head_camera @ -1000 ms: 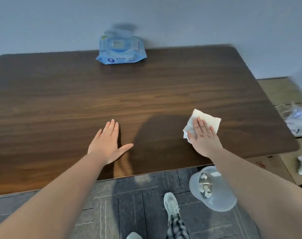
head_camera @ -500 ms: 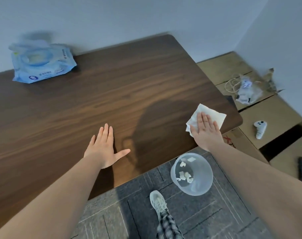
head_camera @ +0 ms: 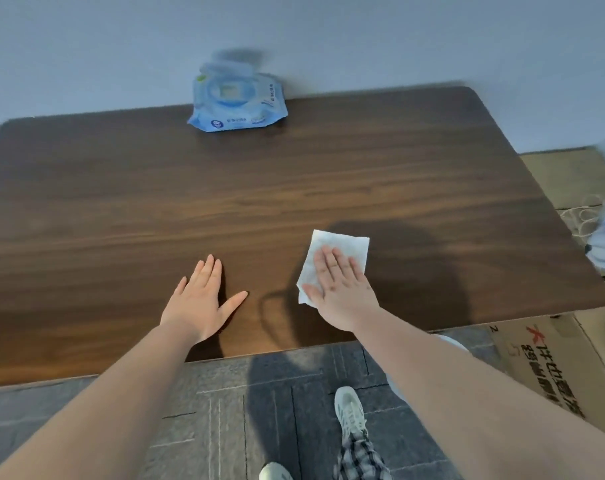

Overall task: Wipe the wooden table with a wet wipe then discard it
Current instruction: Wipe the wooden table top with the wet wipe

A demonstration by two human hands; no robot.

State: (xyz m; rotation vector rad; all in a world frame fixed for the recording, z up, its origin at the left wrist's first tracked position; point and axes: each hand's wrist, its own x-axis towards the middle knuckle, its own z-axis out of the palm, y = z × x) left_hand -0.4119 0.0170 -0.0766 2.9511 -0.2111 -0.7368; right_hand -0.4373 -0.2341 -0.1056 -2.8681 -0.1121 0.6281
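Table (head_camera: 155, 209): wooden, our wiping surface. Wipe (head_camera: 342, 247): flat near the front edge, long axis running away from us, under our right hand (head_camera: 339, 289), fingers flat, pressing, ungripped. Left hand (head_camera: 200, 299): open, beside it.

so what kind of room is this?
Likely a spare room or plain office: bare wall behind a wooden table, grey carpet tiles, and flattened cardboard boxes on the floor.

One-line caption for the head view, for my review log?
Right hand presses a white wet wipe flat on the wooden table; left hand rests beside it.
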